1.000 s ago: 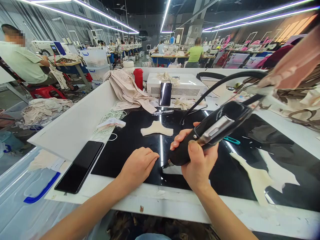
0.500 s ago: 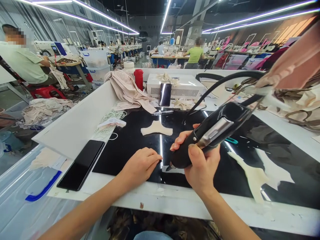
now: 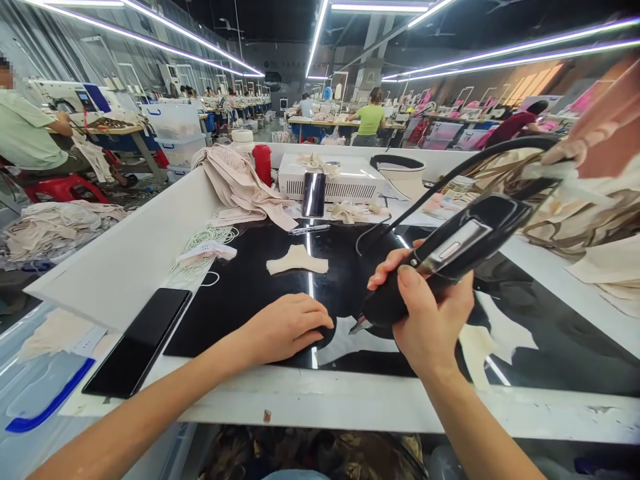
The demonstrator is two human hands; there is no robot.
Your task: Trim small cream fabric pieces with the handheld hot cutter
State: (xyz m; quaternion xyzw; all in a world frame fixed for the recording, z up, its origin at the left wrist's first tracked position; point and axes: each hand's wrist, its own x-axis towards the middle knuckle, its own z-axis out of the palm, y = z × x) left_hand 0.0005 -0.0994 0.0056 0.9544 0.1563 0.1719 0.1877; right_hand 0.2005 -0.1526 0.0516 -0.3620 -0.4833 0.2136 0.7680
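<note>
Right hand [image 3: 430,320] clamped on black cutter [image 3: 450,257], tip half-hidden; left hand [image 3: 287,327] flat, fabric beneath indistinct.

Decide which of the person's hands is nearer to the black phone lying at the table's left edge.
Left. The left hand rests on the black surface just right of the phone; the right hand, holding the cutting tool, is farther right.

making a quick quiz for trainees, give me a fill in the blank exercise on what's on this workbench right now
1. The right hand grips a black corded tool, its tip pointing down at the ____ work surface.
2. The left hand rests ____ on that surface.
3. The dark phone lies to the ____ of the left hand.
4. Beside the heap of beige fabric at the back stands a ____ bottle.

Missing words: black; palm down; left; red
</note>
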